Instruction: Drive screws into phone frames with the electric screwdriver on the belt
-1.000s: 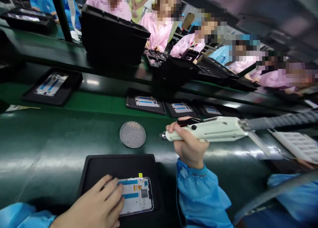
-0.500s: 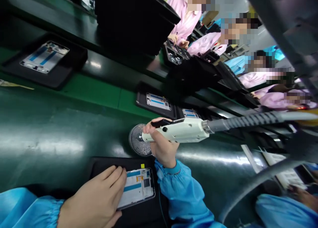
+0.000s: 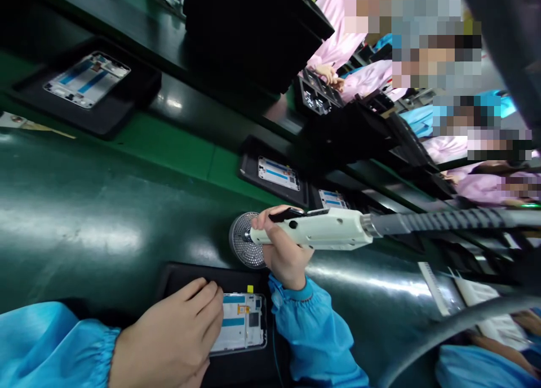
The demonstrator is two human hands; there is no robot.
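Observation:
My left hand (image 3: 173, 331) is closed over the left end of a silver phone frame (image 3: 240, 323), its fingers bent together across it. The frame has blue strips, an orange flex piece and a yellow tab; its left part is hidden under the hand. It lies on a black padded tray (image 3: 181, 272). My right hand (image 3: 289, 252) is wrapped round a pale electric screwdriver (image 3: 325, 230) with a black lever. The screwdriver's tip end points at a round perforated metal dish (image 3: 245, 238) on the green bench. A ribbed grey cable sleeve (image 3: 439, 221) leads off right.
More phone frames lie on black trays, one far left (image 3: 88, 79), one near the middle (image 3: 279, 173). A black box-like panel (image 3: 253, 32) stands behind. A thick grey hose (image 3: 465, 309) curves at lower right. People in pink and blue sleeves work across and beside the bench.
The whole view has shifted, so most things appear a little farther right. Both hands keep their grips, and the screwdriver stays at the perforated dish.

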